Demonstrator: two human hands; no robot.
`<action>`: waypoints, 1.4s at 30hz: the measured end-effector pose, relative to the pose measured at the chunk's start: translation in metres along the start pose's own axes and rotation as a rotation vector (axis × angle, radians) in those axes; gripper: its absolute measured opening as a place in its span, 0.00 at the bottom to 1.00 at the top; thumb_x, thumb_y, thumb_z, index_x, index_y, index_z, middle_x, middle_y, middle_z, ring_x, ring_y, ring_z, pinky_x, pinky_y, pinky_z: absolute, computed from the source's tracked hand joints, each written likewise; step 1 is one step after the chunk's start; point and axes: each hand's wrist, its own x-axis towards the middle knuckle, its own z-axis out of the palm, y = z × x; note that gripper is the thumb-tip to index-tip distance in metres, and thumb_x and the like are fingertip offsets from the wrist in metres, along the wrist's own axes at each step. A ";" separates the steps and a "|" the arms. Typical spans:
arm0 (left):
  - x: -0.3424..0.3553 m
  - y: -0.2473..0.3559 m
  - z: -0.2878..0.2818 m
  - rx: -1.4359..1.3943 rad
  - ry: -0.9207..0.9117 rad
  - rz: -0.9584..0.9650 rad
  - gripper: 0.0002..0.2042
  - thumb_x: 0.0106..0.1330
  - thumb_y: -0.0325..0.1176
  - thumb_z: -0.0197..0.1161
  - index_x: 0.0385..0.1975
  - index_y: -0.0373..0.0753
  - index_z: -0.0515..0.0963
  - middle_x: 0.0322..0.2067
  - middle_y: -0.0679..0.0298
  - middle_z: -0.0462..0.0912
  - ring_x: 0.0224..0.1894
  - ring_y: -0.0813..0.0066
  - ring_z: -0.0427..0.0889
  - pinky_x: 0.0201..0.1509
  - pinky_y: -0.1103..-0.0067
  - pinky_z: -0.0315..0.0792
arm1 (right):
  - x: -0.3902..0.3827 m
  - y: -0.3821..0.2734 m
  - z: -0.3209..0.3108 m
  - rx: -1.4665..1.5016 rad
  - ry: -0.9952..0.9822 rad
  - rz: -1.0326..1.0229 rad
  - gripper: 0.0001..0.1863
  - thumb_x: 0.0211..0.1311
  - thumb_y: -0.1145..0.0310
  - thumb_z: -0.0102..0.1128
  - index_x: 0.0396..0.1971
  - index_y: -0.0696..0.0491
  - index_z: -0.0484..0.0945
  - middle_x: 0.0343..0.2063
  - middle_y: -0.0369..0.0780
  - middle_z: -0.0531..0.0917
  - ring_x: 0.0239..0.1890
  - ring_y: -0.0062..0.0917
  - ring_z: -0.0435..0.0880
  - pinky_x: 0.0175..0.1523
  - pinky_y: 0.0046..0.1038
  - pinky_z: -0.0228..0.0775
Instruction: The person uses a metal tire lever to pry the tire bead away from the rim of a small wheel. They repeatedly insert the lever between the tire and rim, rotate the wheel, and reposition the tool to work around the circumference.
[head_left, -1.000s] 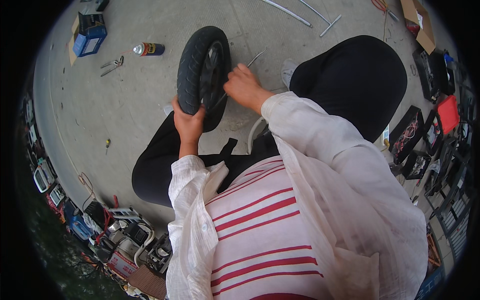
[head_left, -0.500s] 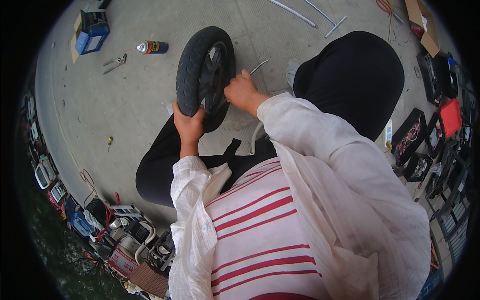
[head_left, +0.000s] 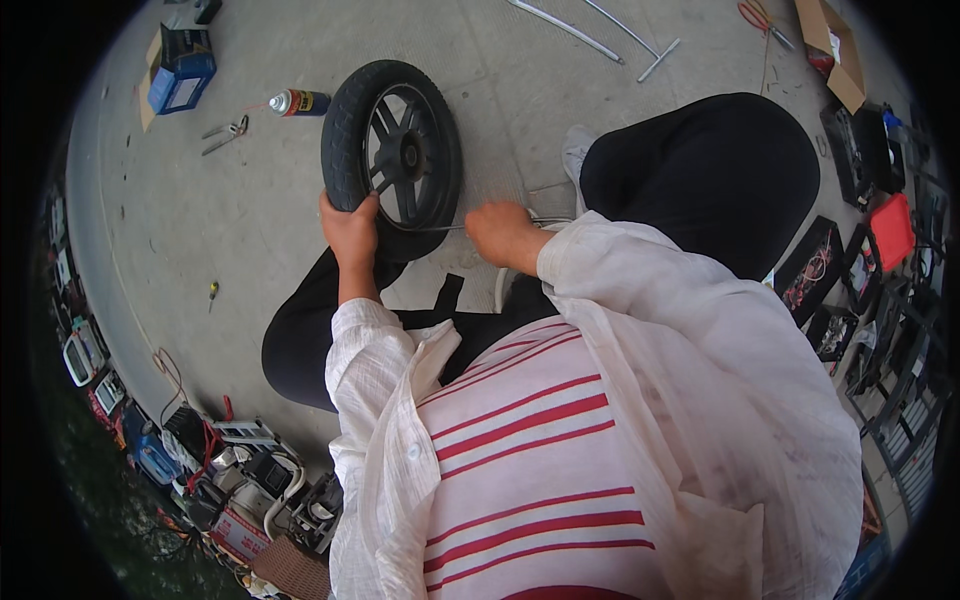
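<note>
Two hands are occupied, one at the wheel [head_left: 409, 155] and one at the rod [head_left: 445, 228]. By the left hand [head_left: 350, 230] the near left part of the tyre [head_left: 345, 130] is gripped, thumb laid on the spoked side and fingers curled round the tread, parted only by the tyre's thickness. By the right hand [head_left: 502, 236] the rod is clasped in a tight fist. The wheel is placed ahead of the left hand, and ahead and left of the right, tilted, with its spoked face turned toward the right hand's side. Its longer outline is stretched away from the hands, while the rod is laid nearly crosswise, from the right fist leftward to the tyre's near edge. The left hand is thus set nearer, touching the tyre; the right is set just beside it, linked through the rod. Whether the rod's tip is lodged under the tyre's edge cannot be told. Beyond the left hand, slightly leftward, a can [head_left: 300, 102] is seen, with pliers [head_left: 226, 134] farther left.
</note>
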 end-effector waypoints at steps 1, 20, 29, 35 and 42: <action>0.000 0.002 0.002 0.022 0.017 0.017 0.29 0.48 0.34 0.70 0.51 0.29 0.71 0.39 0.51 0.81 0.41 0.62 0.81 0.50 0.72 0.72 | -0.005 -0.003 -0.004 0.001 -0.015 0.000 0.09 0.52 0.73 0.63 0.34 0.54 0.86 0.37 0.47 0.87 0.41 0.40 0.87 0.42 0.38 0.81; 0.010 0.022 0.013 0.098 0.175 0.043 0.36 0.51 0.42 0.74 0.56 0.26 0.66 0.46 0.47 0.79 0.47 0.58 0.80 0.54 0.72 0.71 | -0.028 -0.010 -0.004 0.184 -0.064 -0.058 0.09 0.55 0.73 0.58 0.34 0.58 0.85 0.37 0.51 0.86 0.42 0.45 0.86 0.44 0.42 0.79; 0.005 0.014 0.003 -0.473 -0.073 -0.090 0.38 0.63 0.44 0.68 0.67 0.28 0.59 0.56 0.48 0.73 0.54 0.66 0.76 0.58 0.77 0.69 | -0.017 0.003 -0.048 0.197 -0.037 -0.013 0.10 0.53 0.77 0.57 0.34 0.59 0.85 0.38 0.52 0.85 0.41 0.46 0.86 0.44 0.42 0.79; -0.005 0.022 0.007 -0.395 -0.044 -0.070 0.37 0.64 0.46 0.68 0.68 0.33 0.61 0.58 0.48 0.72 0.56 0.65 0.74 0.61 0.75 0.67 | -0.012 0.009 -0.042 0.206 -0.002 -0.036 0.10 0.52 0.77 0.58 0.33 0.59 0.85 0.37 0.52 0.85 0.41 0.46 0.85 0.44 0.41 0.79; -0.006 0.000 0.007 -0.451 -0.135 -0.092 0.44 0.61 0.46 0.70 0.69 0.29 0.54 0.61 0.48 0.69 0.60 0.61 0.71 0.64 0.74 0.64 | -0.006 0.019 -0.047 0.213 0.017 -0.058 0.09 0.58 0.69 0.59 0.31 0.59 0.84 0.33 0.52 0.84 0.39 0.48 0.84 0.44 0.44 0.76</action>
